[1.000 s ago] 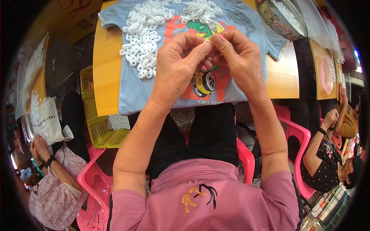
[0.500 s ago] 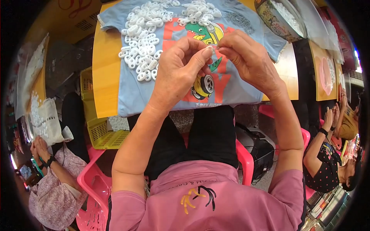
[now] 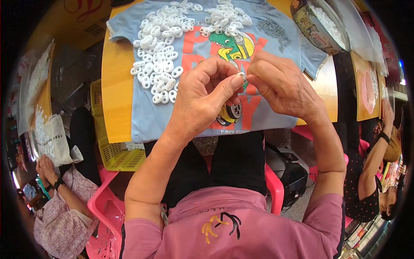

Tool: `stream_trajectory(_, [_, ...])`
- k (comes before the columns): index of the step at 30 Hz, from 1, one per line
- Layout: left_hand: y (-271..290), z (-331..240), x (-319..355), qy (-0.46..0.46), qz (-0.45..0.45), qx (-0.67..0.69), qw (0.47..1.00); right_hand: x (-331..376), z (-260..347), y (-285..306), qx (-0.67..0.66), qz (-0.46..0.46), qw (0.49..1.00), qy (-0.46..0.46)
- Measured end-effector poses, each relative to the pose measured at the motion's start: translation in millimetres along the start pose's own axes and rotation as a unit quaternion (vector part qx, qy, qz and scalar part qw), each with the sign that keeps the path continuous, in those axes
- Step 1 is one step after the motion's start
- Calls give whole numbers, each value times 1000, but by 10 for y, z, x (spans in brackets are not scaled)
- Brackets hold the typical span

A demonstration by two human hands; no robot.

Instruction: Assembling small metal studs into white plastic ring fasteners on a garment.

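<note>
While I look down from far off through the head camera, the left hand (image 3: pixel 200 93) has its thumb and forefinger closed together on a small white piece (image 3: pixel 242 75). That piece sits right at the fingertips, mostly covered, so I can't make out its full shape. Touching it or just beside it on the right, I can't say which, is the right hand (image 3: pixel 282 84), its thumb and fingers drawn into a tight pinch; whether they have hold of something tiny I can't tell.

Below the grip I see a light blue T-shirt (image 3: pixel 148 121), its dinosaur print (image 3: pixel 230 45) showing under and beyond the fingertips. Ahead of the grip lies a small cluster of white two-holed pieces (image 3: pixel 222 18). To its left, a larger heap (image 3: pixel 157 67) of the same kind runs down near the left hand. Beyond the right hand I see a patch of small grey parts (image 3: pixel 274 31).

Further right of the grip stands a tin (image 3: pixel 312 32) with white contents. The yellow table (image 3: pixel 114 86) shows to the grip's left, with a yellow crate (image 3: pixel 123 159) lower on that side. Farthest off, a person in a patterned top (image 3: pixel 64 220) is well to the left.
</note>
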State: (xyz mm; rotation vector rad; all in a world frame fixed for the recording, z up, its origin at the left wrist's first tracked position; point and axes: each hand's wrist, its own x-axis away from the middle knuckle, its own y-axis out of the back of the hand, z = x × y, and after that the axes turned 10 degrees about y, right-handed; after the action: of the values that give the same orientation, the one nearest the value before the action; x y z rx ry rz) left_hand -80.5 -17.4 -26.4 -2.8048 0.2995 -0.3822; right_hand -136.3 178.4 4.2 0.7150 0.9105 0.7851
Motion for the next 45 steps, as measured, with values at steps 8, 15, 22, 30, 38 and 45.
stream_trajectory(8, [1, 8, 8, -3, 0, -13, 1000, 3, -49, -54, -59, 12, 998, -17])
stream_trajectory(15, [0, 19, -26, -19, -20, 1, 1000, -13, -33, -178, -61, -57, 996, -42])
stream_trajectory(22, [38, 40, -28, -20, -7, 25, 999, -64, 93, -19, 14, -12, 999, -50])
stream_trajectory(30, [41, 56, -44, -27, 25, 34, 999, -1, 45, -139, -1, -50, 998, -28])
stream_trajectory(38, [28, 51, -37, -32, -15, 28, 999, -76, -34, -192, 3, -53, 999, 3])
stream_trajectory(45, [33, 90, -128, -36, -5, 9, 999, -94, -164, -60, -56, 8, 995, -87])
